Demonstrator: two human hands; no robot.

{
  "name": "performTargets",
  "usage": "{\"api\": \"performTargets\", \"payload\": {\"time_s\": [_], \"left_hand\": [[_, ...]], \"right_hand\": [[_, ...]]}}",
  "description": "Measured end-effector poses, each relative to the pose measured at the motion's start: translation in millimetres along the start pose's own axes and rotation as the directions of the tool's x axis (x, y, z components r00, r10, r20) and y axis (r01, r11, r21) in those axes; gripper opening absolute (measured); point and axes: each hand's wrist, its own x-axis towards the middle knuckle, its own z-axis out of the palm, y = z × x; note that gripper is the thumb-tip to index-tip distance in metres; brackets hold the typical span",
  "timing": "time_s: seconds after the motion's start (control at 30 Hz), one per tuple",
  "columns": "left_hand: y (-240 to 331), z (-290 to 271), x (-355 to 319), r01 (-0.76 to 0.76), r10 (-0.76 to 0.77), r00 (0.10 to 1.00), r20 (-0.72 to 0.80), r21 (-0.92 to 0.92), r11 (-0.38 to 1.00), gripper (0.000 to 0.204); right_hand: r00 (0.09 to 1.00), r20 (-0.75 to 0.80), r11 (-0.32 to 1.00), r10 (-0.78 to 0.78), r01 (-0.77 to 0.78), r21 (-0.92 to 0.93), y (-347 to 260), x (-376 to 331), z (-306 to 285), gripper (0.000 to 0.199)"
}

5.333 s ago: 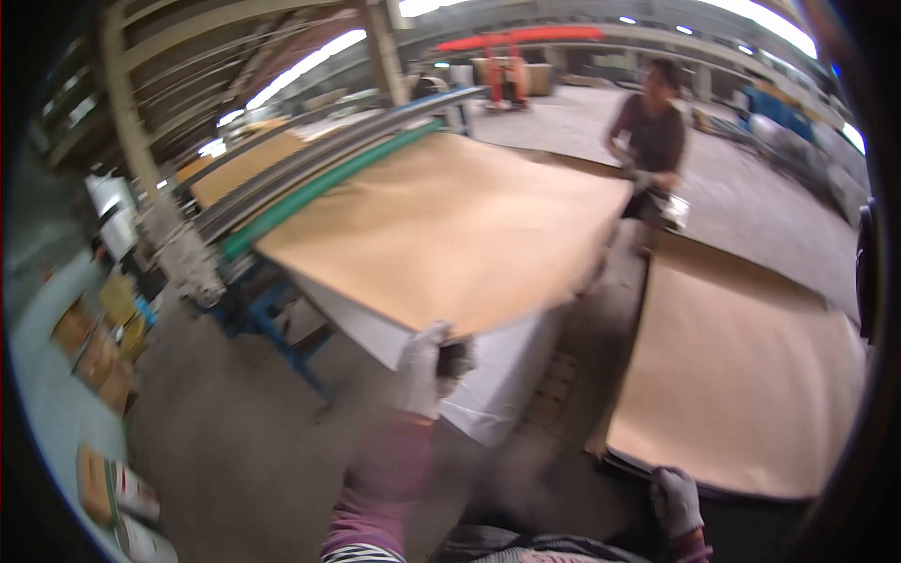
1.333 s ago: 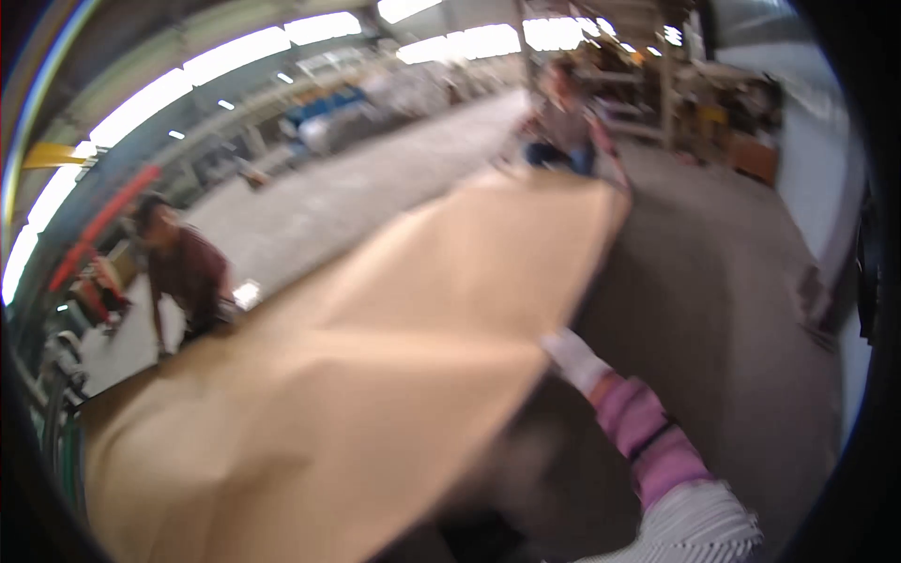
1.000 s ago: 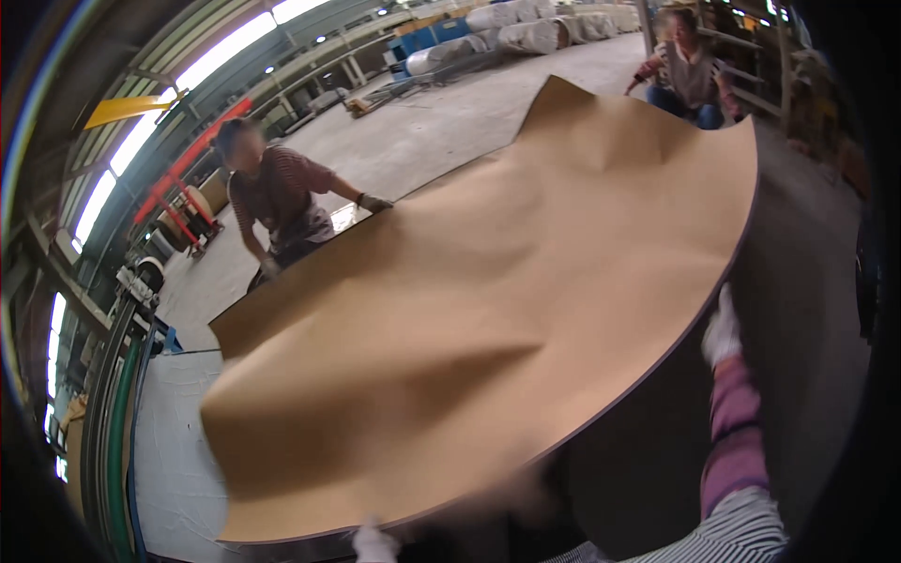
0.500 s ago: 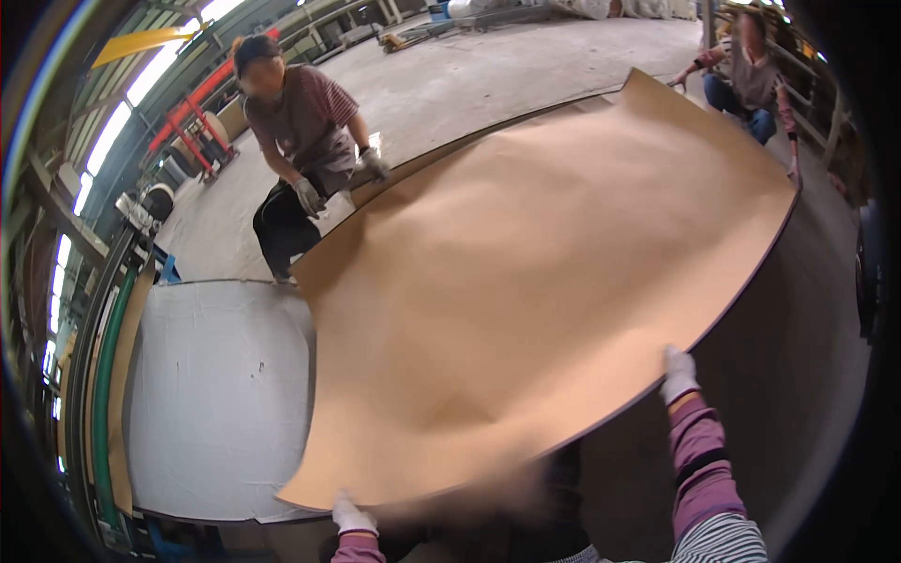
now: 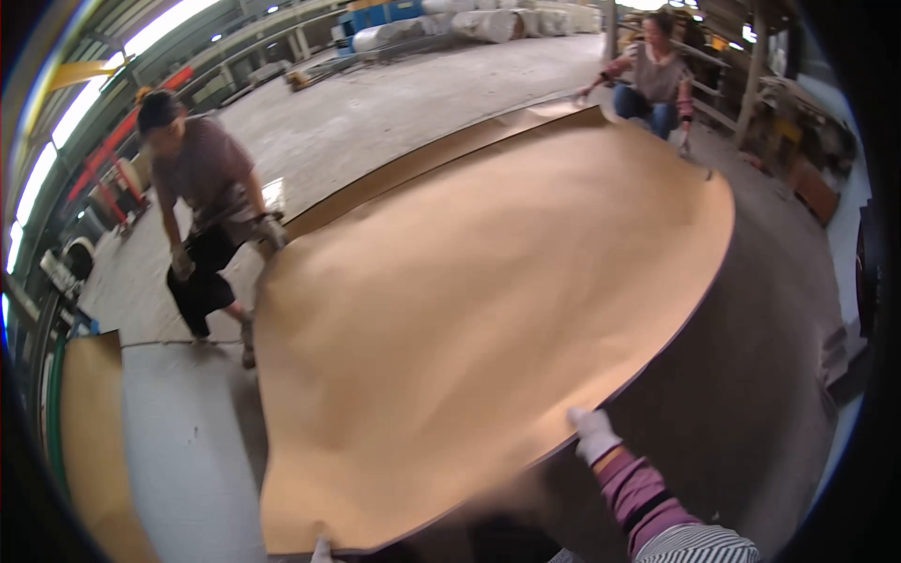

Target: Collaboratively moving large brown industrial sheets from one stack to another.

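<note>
A large brown paper sheet point(image 5: 469, 310) spreads before me, its surface gently bulging and its near edge held up. My left hand point(image 5: 322, 551), in a pale glove and mostly cut off by the lower border, grips the near left corner. Farther right along the same edge, my gloved right hand point(image 5: 596, 433) is closed on the sheet, with the thumb on top. Another person's gloved hand point(image 5: 272, 232) is at the far left corner. A second co-worker point(image 5: 652, 80) crouches by the far right end. More brown paper point(image 5: 394, 174) lies along the far side.
At the left is a white sheet-like surface point(image 5: 188, 450) with a brown strip point(image 5: 94, 422) beside it, near a machine's green roller point(image 5: 53, 413). A standing co-worker point(image 5: 202, 188) is close to the sheet. Wrapped rolls point(image 5: 483, 25) lie far back on the concrete floor point(image 5: 375, 94).
The brown sheet has shifted away from the machine, and the brown strip now reaches farther over the white surface. The standing co-worker's hand has come to the sheet's corner. My view has turned.
</note>
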Motion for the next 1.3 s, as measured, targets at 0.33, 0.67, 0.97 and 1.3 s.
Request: {"api": "performTargets", "payload": {"time_s": [0.33, 0.67, 0.97, 1.3], "left_hand": [[-81.0, 69.2, 29.5, 0.310, -0.305, 0.948, -0.089, 0.061, 0.949, 0.028], [-88.1, 123.9, 29.3, 0.426, -0.451, 0.892, 0.039, 0.264, 0.866, 0.028], [83.4, -7.9, 17.2, 0.067, -0.047, 0.988, -0.145, 0.140, 0.988, 0.016], [122.3, -260.0, 59.1, -0.380, 0.252, 0.725, -0.641, -0.067, 0.923, 0.084]], "right_hand": [[0.953, 0.258, 0.850, -0.160, -0.001, 0.527, -64.9, 50.9, -22.7, 0.043], [0.987, 0.139, 0.988, -0.079, 0.060, 0.141, -19.0, 62.0, 28.7, 0.018], [0.999, 0.048, 1.000, -0.019, 0.018, 0.024, -32.0, 30.1, 7.1, 0.033], [0.900, 0.432, 0.875, -0.055, 0.251, -0.414, -72.5, -152.6, 31.0, 0.025]]}}
